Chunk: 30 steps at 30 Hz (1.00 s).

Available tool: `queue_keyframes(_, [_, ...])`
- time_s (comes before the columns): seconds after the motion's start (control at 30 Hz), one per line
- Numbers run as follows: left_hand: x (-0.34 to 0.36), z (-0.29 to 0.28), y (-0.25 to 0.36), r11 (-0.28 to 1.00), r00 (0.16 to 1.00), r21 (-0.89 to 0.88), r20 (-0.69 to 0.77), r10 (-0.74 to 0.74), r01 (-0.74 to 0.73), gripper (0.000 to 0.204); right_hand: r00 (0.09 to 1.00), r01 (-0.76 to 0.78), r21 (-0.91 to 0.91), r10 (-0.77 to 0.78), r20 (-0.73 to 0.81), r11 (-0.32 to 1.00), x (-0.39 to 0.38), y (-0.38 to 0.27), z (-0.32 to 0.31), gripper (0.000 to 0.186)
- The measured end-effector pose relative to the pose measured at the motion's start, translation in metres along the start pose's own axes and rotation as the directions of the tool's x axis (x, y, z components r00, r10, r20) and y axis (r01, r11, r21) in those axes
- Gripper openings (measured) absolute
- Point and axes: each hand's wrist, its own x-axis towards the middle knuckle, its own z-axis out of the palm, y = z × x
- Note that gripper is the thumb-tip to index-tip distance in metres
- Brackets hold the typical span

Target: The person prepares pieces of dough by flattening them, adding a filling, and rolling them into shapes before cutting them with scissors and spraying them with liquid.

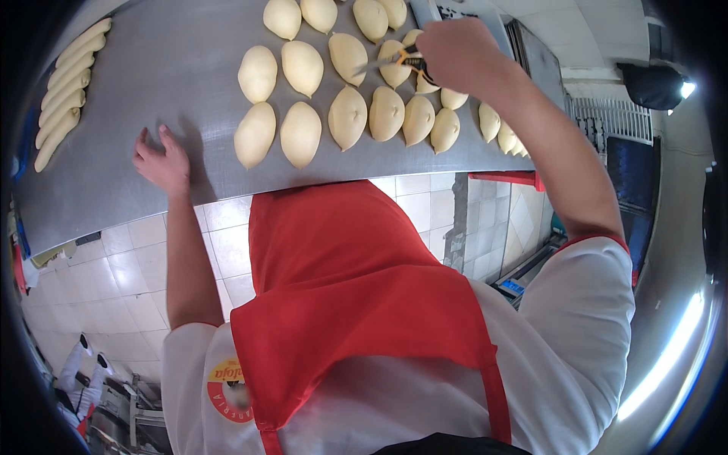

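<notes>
Two hands: right hand (455, 53) gripping scissors (402, 61), blades leftward over dough piece (394, 64); left hand (163, 161) flat, splayed, tabletop (152, 68) near edge.

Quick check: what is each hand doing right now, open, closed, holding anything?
Left hand: open, flat on the metal table, holding nothing.
Right hand: closed on a small cutter over a dough piece.

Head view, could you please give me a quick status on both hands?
Left hand flat on grey metal table. Right hand shut on small orange-handled blade, over pale oval dough pieces. Nothing blocking.
</notes>
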Motion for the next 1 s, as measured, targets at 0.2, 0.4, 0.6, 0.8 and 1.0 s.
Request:
queue_keyframes(0.2, [0.018, 0.026, -0.007, 0.955, 0.997, 0.289, 0.005, 0.074, -0.073, 0.062, 0.99, 0.093, -0.22, -0.114, -0.085, 0.971, 0.062, 0.031, 0.024, 0.012])
queue_keyframes(0.4, [0.022, 0.026, -0.01, 0.957, 0.999, 0.29, 0.04, 0.013, -0.024, 0.065, 0.984, 0.161, -0.197, -0.172, -0.04, 0.967, 0.093, 0.025, 0.024, 0.008])
queue_keyframes(0.6, [0.022, 0.025, -0.007, 0.936, 0.999, 0.351, 0.044, 0.001, -0.016, 0.067, 0.912, 0.215, -0.193, -0.267, -0.31, 0.957, 0.115, 0.063, -0.012, 0.009])
queue_keyframes(0.8, [0.022, 0.026, -0.005, 0.936, 0.999, 0.351, 0.039, -0.008, -0.006, 0.066, 0.952, 0.14, -0.321, -0.216, -0.216, 0.937, 0.187, 0.06, -0.053, 0.014])
queue_keyframes(1.0, [0.023, 0.028, -0.003, 0.929, 0.999, 0.37, 0.043, -0.013, -0.004, 0.065, 0.958, 0.168, -0.26, -0.219, -0.184, 0.951, 0.235, 0.067, -0.036, 0.016])
